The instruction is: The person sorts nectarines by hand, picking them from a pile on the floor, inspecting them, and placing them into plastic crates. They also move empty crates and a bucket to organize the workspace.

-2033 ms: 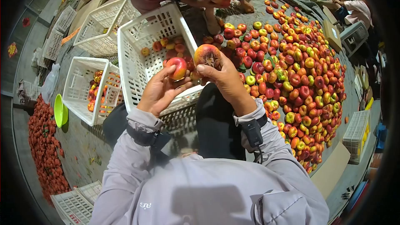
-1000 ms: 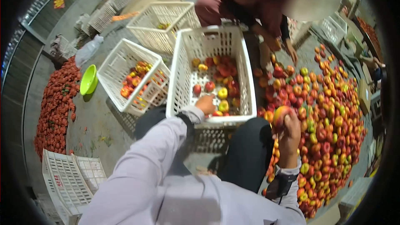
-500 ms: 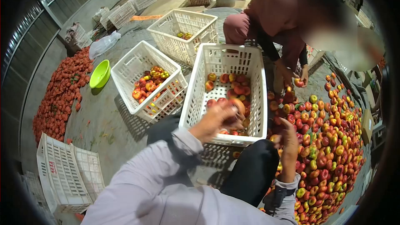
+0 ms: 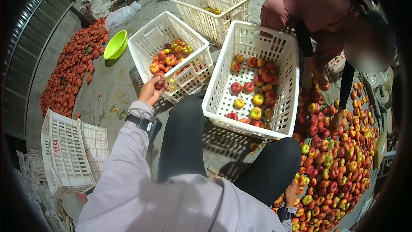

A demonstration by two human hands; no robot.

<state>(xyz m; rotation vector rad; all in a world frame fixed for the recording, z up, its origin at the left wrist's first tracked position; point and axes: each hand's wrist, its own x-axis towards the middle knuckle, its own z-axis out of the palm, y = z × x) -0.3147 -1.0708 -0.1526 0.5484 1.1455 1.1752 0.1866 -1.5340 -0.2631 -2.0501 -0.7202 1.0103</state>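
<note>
My left hand is closed around a dark red nectarine, just off the near left corner of a white plastic crate partly filled with red and yellow nectarines. My right hand is low beside my right knee, at the edge of a big heap of nectarines; its fingers are mostly hidden. In front of my knees stands a larger white crate. Nectarines lie scattered over its slotted floor, thickest along the right side.
A third white crate stands behind. Across the heap crouches a co-worker, one hand on the fruit. At left are a green basin, a pile of red netted items and stacked crates.
My left hand has moved left from above the large crate to beside the smaller one. My right hand has dropped to the heap. The co-worker has reached a hand onto the heap. The view has shifted.
</note>
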